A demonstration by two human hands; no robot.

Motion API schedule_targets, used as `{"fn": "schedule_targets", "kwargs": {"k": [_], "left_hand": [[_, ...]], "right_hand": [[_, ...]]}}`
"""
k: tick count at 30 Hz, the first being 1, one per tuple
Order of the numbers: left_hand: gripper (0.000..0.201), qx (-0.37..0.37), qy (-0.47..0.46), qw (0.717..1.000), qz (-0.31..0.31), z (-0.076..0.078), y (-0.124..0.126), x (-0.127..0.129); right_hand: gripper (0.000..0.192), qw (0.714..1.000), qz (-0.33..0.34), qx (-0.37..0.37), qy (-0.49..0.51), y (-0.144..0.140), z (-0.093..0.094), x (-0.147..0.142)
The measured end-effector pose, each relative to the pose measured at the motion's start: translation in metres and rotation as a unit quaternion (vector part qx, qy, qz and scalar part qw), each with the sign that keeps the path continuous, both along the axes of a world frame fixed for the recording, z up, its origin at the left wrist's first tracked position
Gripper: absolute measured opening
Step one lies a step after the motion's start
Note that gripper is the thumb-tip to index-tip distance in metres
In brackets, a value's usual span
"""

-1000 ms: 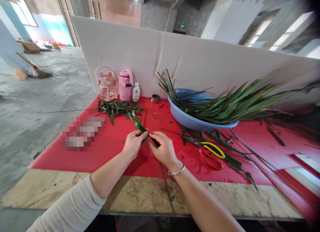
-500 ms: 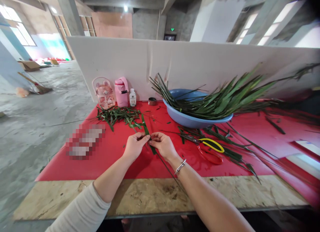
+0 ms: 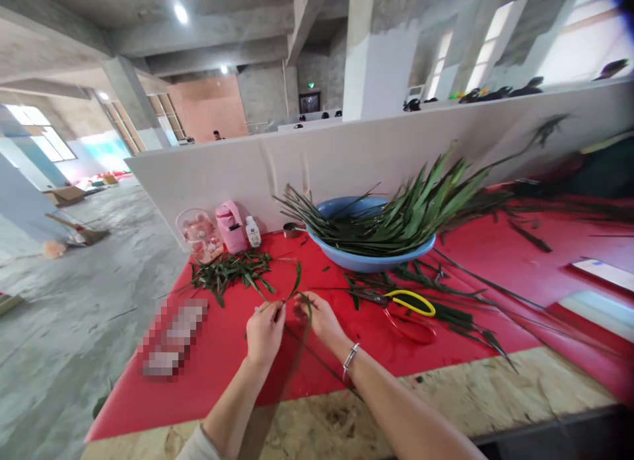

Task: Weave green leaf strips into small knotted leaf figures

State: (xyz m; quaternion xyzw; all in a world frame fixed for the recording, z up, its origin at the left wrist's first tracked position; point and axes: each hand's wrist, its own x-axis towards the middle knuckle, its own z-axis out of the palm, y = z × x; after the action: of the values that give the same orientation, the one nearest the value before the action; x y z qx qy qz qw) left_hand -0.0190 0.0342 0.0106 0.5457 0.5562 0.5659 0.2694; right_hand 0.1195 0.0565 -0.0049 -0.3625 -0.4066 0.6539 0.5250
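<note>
Between my hands is a narrow green leaf strip (image 3: 298, 278), one part curving up and another bending over and down in front of my right fingers. My left hand (image 3: 265, 331) is closed, thumb and forefinger pinching the strip. My right hand (image 3: 321, 321), with a silver bracelet on the wrist, has its fingers curled at the strip; the fingertips are partly hidden behind it. A long thin stem (image 3: 324, 364) slants down from the hands past my right wrist. Beyond the left hand lies a pile of cut leaf pieces (image 3: 232, 271).
A blue basin (image 3: 369, 263) full of long leaves stands at the back. Scissors with yellow and red handles (image 3: 409, 303) lie to the right among leaf scraps. Pink bottles (image 3: 232, 229) and a small white bottle (image 3: 252, 232) stand at the back left, before a white partition (image 3: 222, 176).
My view has tilted up, showing more of the room. The hands have moved slightly apart, the left turned more upright. The strip, nearly straight before, now bends in a curve.
</note>
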Motion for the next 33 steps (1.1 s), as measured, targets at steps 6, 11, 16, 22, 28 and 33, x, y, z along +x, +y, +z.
{"fn": "schedule_targets", "kwargs": {"k": [6,11,16,22,28,33], "left_hand": [[0.013,-0.017,0.070,0.997,-0.031,-0.005,0.001,0.004],[0.016,-0.086,0.035,0.995,0.024,-0.004,0.004,0.010],[0.020,-0.145,-0.074,0.986,0.033,-0.003,0.011,0.004],[0.026,-0.187,-0.187,0.962,-0.064,-0.011,0.007,0.003],[0.026,-0.216,-0.204,0.947,-0.122,-0.001,-0.001,0.016],[0.025,-0.204,-0.198,0.953,-0.105,0.001,-0.002,0.014]], "right_hand": [[0.042,0.980,0.100,-0.134,0.106,0.003,0.008,0.011],[0.022,0.974,0.118,-0.134,0.142,-0.003,0.006,0.004],[0.025,0.989,0.111,-0.084,0.054,-0.005,0.001,-0.003],[0.028,0.932,-0.067,0.270,-0.232,0.000,0.011,0.012],[0.057,0.830,-0.026,0.394,-0.394,0.007,0.013,0.024],[0.051,0.853,-0.019,0.330,-0.404,0.012,0.007,0.021]]}}
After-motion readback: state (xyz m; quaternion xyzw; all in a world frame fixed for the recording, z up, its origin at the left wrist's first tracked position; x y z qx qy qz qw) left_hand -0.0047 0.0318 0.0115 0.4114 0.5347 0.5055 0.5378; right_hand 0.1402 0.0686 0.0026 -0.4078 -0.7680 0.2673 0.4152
